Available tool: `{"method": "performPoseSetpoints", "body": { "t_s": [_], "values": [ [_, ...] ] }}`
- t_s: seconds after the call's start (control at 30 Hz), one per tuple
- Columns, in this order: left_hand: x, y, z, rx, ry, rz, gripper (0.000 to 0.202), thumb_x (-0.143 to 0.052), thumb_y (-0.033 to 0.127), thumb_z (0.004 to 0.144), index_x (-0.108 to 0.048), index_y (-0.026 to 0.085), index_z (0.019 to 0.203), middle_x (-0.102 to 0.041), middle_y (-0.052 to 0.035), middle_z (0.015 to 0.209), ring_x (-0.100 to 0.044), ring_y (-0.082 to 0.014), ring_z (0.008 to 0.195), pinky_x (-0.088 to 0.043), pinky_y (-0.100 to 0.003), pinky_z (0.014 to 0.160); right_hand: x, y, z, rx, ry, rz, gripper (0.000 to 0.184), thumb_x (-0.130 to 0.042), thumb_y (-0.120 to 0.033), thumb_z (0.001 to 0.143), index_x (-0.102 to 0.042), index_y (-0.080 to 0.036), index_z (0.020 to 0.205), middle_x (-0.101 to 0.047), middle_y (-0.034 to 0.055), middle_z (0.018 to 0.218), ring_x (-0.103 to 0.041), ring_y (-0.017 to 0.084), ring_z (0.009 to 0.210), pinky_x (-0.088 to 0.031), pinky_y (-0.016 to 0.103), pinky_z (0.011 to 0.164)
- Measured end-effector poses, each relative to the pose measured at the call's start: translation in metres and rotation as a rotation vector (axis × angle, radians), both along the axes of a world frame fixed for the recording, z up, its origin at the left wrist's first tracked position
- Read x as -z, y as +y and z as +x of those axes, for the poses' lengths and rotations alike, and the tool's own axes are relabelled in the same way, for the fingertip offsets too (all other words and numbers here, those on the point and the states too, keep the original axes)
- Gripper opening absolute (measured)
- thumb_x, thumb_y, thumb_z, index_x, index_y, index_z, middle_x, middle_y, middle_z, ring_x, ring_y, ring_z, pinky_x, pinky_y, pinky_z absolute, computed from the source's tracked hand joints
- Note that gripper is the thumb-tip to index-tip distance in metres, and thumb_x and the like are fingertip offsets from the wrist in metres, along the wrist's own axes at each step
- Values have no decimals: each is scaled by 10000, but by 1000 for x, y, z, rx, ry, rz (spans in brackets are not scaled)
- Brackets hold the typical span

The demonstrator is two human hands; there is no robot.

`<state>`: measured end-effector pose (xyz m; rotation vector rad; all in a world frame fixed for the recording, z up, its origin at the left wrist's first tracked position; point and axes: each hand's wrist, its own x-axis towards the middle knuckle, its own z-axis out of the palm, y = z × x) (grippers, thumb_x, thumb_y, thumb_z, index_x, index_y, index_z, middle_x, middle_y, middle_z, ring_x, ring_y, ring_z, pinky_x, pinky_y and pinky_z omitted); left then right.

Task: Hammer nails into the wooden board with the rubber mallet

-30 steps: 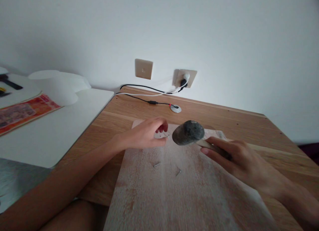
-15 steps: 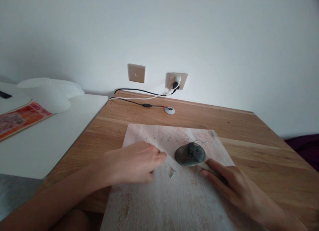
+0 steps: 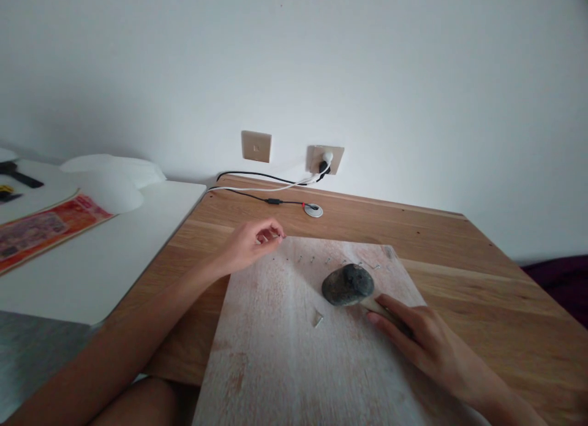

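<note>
A pale whitewashed wooden board (image 3: 285, 365) lies on the wooden table (image 3: 459, 248). My right hand (image 3: 413, 337) is closed round the handle of a hammer (image 3: 348, 284), whose dark rounded head rests on the board. My left hand (image 3: 252, 242) hovers at the board's far left corner, thumb and fingers pinched on a small nail. A row of several nails (image 3: 305, 259) stands along the board's far edge. One loose nail (image 3: 318, 319) lies on the board near the hammer head.
Black and white cables (image 3: 271, 190) run from a wall socket (image 3: 325, 159) to a round grommet (image 3: 313, 210) in the table. A white table (image 3: 92, 248) at the left carries a red printed sheet (image 3: 41, 221) and white paper shapes.
My left hand picked a nail off the board's middle and moved it up to the far left corner. The hammer came down from the air and now rests on the board.
</note>
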<state>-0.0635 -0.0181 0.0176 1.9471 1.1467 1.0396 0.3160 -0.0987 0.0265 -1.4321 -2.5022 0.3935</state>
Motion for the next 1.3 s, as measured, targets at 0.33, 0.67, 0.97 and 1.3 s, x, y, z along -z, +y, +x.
{"method": "performPoseSetpoints", "body": {
  "t_s": [0.33,0.67,0.97,1.3],
  "values": [
    [10,-3,0,64,149,43,142,-685,222,955,-816,173,978,-733,-33,869,-618,-120,710,-450,-248,660,0,1,-2,33,42,-114,614,-372,-728,1071,-775,-270,1001,-857,65,954,-837,240,815,-649,299,695],
    [8,-5,3,81,189,108,128,-669,171,959,-797,170,965,-705,-33,890,-638,-130,758,-498,-272,730,-2,0,-2,60,54,-270,614,-356,-728,1074,-748,-256,1076,-816,38,845,-792,195,725,-601,300,679],
    [13,-8,9,68,202,138,192,-645,135,982,-784,184,1105,-760,-45,986,-676,-137,789,-525,-280,759,-10,3,-7,51,-43,-343,640,-275,-745,1078,-707,-276,1122,-823,91,1110,-789,295,1040,-605,427,888],
    [11,-11,11,45,151,32,135,-695,119,926,-706,200,1033,-776,2,941,-669,-125,733,-523,-268,724,5,-2,-18,143,-98,-299,563,-276,-730,1062,-601,-274,1002,-800,79,899,-798,345,900,-551,470,793]
  ]
}}
